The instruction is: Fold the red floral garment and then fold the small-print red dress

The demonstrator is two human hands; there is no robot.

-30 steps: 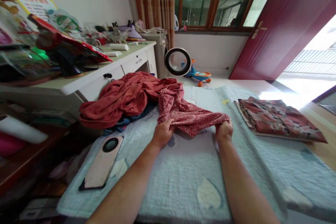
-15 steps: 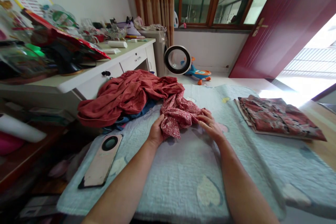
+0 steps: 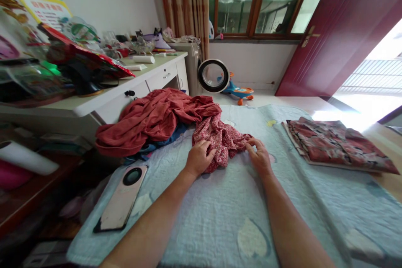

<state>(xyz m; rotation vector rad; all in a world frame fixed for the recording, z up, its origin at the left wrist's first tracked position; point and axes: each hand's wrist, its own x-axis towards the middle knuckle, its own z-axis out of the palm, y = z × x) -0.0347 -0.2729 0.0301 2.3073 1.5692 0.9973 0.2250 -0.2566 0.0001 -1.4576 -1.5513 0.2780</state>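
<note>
Pinches still-rumpled cloth [image 3: 223,136] in nearly closed left hand [image 3: 199,158] and right hand [image 3: 260,157], with red heap [image 3: 160,117] unfolded at far-left corner of blanket [image 3: 220,217] and folded fabric [image 3: 337,144] at right edge.

Poster [image 3: 47,10] to my left, orange-red Chinese heading, 孩子 about all I can make out, its other characters and small print too blurred, near left, phone [image 3: 117,205], faint marks I can't read.

Head height here, the single view peering forward and down, left hand [image 3: 200,158] and right hand [image 3: 259,158] near, blue blanket [image 3: 213,217] below, the window [image 3: 235,2] farther off
</note>
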